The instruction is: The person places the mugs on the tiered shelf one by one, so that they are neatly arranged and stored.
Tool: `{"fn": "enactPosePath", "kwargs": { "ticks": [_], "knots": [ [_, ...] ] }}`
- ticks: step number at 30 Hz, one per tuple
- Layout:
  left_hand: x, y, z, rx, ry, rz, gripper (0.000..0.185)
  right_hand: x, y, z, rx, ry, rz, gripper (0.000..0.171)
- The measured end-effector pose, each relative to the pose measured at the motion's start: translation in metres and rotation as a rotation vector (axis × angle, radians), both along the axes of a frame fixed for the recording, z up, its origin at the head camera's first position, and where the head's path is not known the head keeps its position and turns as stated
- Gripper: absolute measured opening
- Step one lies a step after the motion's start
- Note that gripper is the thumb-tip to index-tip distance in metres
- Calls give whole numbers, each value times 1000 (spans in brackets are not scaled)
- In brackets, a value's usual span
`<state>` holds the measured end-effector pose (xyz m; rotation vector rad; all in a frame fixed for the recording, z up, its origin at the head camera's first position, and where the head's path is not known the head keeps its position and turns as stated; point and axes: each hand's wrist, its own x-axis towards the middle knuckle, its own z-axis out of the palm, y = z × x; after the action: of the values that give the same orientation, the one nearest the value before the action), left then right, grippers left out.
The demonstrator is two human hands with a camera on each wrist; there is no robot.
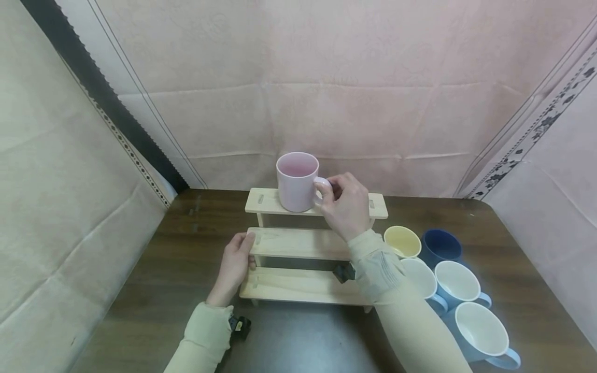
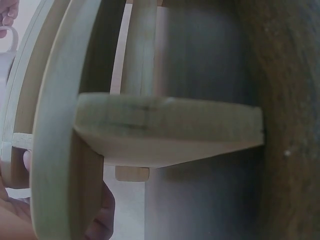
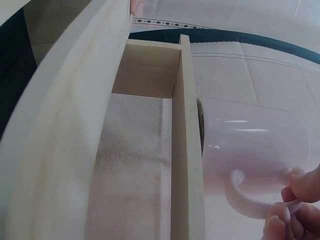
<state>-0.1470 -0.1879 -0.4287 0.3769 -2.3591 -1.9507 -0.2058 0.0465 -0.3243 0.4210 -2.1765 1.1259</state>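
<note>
A pale pink mug (image 1: 296, 186) stands upright at the left half of the top board of a three-tier wooden rack (image 1: 298, 243). My right hand (image 1: 347, 207) pinches its handle, which points right. In the right wrist view, the mug (image 3: 255, 140) has its base against or just off the board; I cannot tell which. My left hand (image 1: 235, 261) grips the left end of the middle board, thumb on top. The left wrist view shows the board's end close up, partly hiding those fingers (image 2: 102, 220).
Right of the rack, mugs stand in a cluster on the dark wooden table (image 1: 154, 305): a yellow mug (image 1: 402, 242), a dark blue mug (image 1: 440, 246) and several light blue ones with white insides, including the front mug (image 1: 480, 331). Pale cloth (image 1: 354, 103) hangs behind and at both sides.
</note>
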Motion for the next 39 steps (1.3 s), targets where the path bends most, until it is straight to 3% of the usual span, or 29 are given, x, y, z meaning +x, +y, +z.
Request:
{"fn": "enactPosePath", "kwargs": {
  "ticks": [15,25,33,39],
  "knots": [
    [-2,0,0,-4,9,0,39,1,-2,2,5,-29,36,16],
    [0,1,-1,17,2,-5,38,5,0,5,38,-125,72,20],
    [1,1,0,15,3,-7,37,15,12,12,120,-191,-8,36],
    [1,0,0,8,2,-3,38,25,23,15,131,-212,-29,32]
  ]
}}
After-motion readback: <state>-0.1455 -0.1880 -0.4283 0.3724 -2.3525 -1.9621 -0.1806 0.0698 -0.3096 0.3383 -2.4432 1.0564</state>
